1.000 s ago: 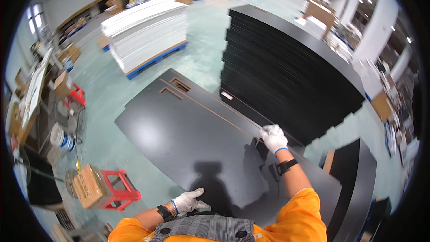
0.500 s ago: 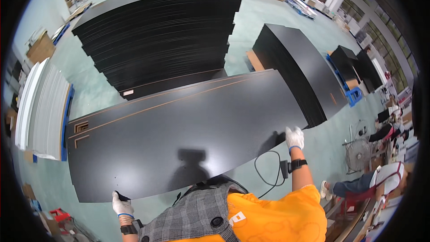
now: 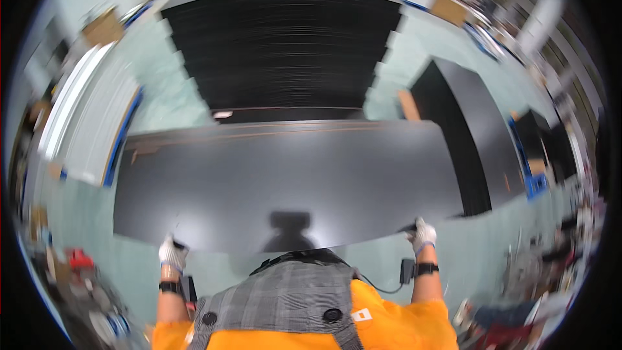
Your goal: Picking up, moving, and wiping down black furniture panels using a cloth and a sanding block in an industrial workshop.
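Note:
A long dark-grey board (image 3: 363,181) lies across the view in front of me, with further board edges showing along its far side. My left hand (image 3: 172,254), in a white knit glove, is closed on the near edge toward the left end. At the near edge toward the right end, my right hand (image 3: 422,234), gloved the same way, grips the board too. The fingers under the board are hidden. A dark shadow (image 3: 288,227) falls on the board between my hands.
Beyond the board rises a tall stack of black panels (image 3: 291,52). A second dark stack (image 3: 470,123) stands close by the board's right end. White panels (image 3: 97,116) are piled on a blue pallet at the left. A blurred person (image 3: 505,314) is at the lower right.
The view has turned, so the board now lies nearly level across it. My left hand appears higher and my right hand lower, both still at the near edge.

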A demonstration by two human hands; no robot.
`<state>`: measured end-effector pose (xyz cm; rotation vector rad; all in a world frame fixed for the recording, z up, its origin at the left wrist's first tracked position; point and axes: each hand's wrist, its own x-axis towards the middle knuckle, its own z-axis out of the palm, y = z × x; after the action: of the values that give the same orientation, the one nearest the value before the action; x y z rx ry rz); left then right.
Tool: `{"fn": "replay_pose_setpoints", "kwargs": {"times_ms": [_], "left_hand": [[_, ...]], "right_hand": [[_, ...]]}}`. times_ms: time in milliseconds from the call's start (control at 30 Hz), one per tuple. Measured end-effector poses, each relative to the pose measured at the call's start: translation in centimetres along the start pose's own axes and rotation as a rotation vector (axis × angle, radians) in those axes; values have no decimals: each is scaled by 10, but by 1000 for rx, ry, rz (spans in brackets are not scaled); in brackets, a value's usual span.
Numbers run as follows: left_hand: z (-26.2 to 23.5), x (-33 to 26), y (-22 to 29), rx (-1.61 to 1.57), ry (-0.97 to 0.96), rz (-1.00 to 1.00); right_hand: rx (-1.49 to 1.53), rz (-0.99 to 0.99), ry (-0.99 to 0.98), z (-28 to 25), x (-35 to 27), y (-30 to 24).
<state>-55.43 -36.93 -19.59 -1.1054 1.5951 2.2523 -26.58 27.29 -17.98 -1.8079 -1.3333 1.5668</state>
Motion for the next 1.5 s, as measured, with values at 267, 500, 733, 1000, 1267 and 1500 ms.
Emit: {"fn": "replay_pose_setpoints", "kwargs": {"times_ms": [267,500,733,1000,1267,1500], "left_hand": [[20,21,23,321,52,-56],[2,42,27,886,5,80],[33,4,52,1070,107,5],[29,33,40,989,164,85],[48,62,13,269,376,-78],[28,96,7,423,184,-77]], "right_hand": [[49,79,-54,-6,27,14],[-7,105,-49,-4,66,20],[-302,41,-92,-21,71,-17],[-1095,-304,437,-76,119,-76],[-992,-335,460,-73,128,-82],[-926,-328,480,-67,132,-75]]}}
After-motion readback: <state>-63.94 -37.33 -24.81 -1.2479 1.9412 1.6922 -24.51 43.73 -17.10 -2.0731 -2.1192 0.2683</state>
